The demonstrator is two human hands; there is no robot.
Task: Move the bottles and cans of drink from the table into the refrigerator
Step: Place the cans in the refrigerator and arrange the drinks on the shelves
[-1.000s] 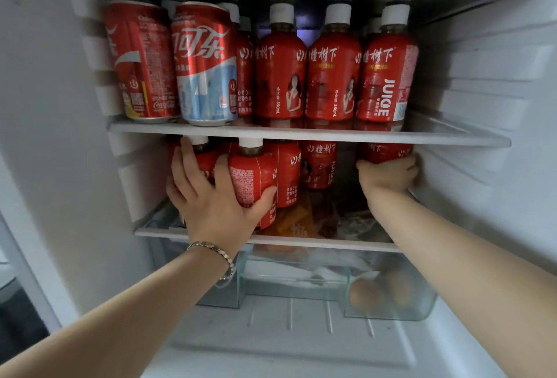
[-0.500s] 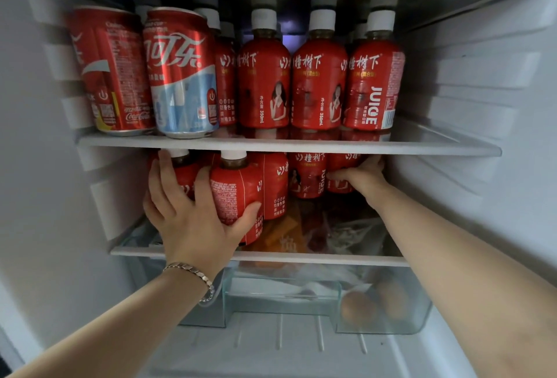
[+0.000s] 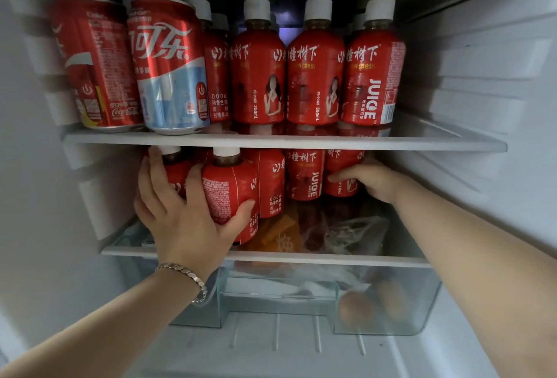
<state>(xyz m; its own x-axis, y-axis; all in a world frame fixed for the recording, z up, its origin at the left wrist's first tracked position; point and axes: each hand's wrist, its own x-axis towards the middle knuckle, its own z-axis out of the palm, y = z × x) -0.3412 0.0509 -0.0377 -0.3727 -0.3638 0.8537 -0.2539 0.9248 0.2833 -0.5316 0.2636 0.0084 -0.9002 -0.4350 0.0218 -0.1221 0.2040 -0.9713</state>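
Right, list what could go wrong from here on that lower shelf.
1. The left hand grips the front bottle close to the lower shelf's front edge; released there, it might tip out.
2. The right hand holds the right-end bottle by loose food bags; if its base lands on them, it could topple.
3. The front bottle's cap sits just under the upper shelf, so lifting may knock it.

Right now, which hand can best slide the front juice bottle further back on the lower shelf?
Left. The left hand already grips the front juice bottle, wrapped round its label. The right hand holds the far-right juice bottle, well off to the side and further back.
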